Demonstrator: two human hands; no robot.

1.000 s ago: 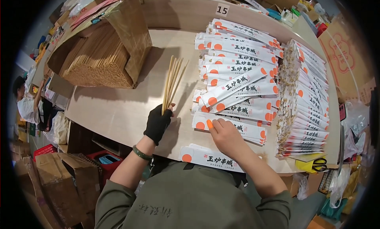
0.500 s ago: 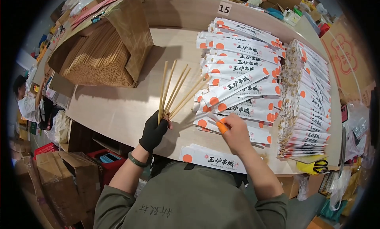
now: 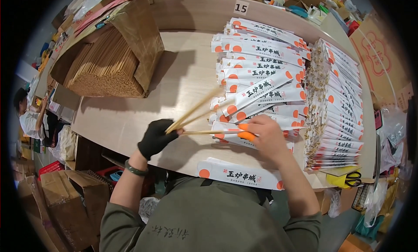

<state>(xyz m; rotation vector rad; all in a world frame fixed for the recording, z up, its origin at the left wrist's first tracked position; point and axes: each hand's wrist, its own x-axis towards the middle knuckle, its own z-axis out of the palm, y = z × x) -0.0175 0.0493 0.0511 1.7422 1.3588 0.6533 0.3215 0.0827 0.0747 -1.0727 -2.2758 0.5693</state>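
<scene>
My left hand [image 3: 157,138], in a black glove, is closed around the lower ends of several wooden chopsticks [image 3: 197,109], which fan out to the upper right and are blurred. One pair [image 3: 198,132] points rightward, its far end at a white paper sleeve [image 3: 230,131]. That sleeve is pinched in my right hand [image 3: 268,133], which wears orange finger covers [image 3: 247,131]. How far the pair sits inside the sleeve is unclear. Just beyond my right hand lies a broad pile of white sleeves with orange dots [image 3: 266,50]. Flat sleeves [image 3: 244,175] lie at the table's near edge.
A brown carton [image 3: 146,36] on its side holds a dense stack of chopsticks [image 3: 104,84] at the back left. Filled sleeves [image 3: 342,121] are stacked along the right, with black-handled scissors [image 3: 353,179] near them. Cardboard boxes [image 3: 61,199] stand below left.
My left hand has turned, swinging the chopsticks from upright toward the right. A pair now reaches the sleeve in my right hand, which has risen slightly and moved right.
</scene>
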